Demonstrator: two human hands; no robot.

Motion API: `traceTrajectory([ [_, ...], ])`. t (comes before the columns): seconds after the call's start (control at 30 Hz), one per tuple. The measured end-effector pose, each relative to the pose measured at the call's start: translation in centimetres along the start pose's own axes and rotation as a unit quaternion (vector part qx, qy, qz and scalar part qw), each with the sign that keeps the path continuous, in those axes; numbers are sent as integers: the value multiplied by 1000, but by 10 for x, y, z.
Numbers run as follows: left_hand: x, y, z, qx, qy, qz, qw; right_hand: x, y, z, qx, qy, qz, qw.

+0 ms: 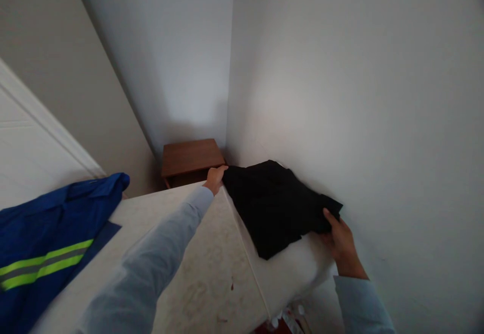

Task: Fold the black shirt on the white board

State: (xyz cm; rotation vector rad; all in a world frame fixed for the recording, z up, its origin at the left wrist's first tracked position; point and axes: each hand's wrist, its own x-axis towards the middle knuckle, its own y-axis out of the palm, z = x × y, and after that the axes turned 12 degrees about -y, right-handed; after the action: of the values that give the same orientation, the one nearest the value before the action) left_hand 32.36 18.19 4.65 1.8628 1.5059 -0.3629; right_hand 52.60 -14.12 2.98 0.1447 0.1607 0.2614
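A black cloth garment [276, 205] lies partly spread over the right edge of a pale mattress [212, 253], against the wall. Its exact kind cannot be made out. My left hand [215, 179] pinches the garment's far left corner, arm stretched out across the mattress. With the thumb on top, my right hand [340, 238] grips the near right end beside the wall. The cloth between both hands is loosely flattened with a few folds, and one corner points toward me.
Blue workwear with yellow-green and grey reflective stripes [49, 261] lies at the left of the mattress. A brown wooden nightstand [194, 152] stands in the far corner. Walls [359, 82] close in the right side. Partly hidden red and white items [282, 324] are low at the front.
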Motion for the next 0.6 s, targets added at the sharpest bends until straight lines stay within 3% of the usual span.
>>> traceTrajectory([
  [0.07, -15, -8, 7, -3, 18, -44, 999, -6, -2, 7, 69, 67, 53, 994],
  [0.17, -54, -22, 37, -16, 35, -68, 997, -19, -5, 11, 115, 147, 99, 978],
  [0.3, -117, -33, 95, -7, 9, 11, 1000, -35, -3, 7, 138, 203, 132, 960],
  [0.4, -152, -34, 124, 2, -21, 61, 998, -37, 3, 4, 124, 196, 164, 959],
  [0.6, -180, -34, 130, 19, -104, 89, 990, -23, 17, 7, 117, 251, 190, 942],
])
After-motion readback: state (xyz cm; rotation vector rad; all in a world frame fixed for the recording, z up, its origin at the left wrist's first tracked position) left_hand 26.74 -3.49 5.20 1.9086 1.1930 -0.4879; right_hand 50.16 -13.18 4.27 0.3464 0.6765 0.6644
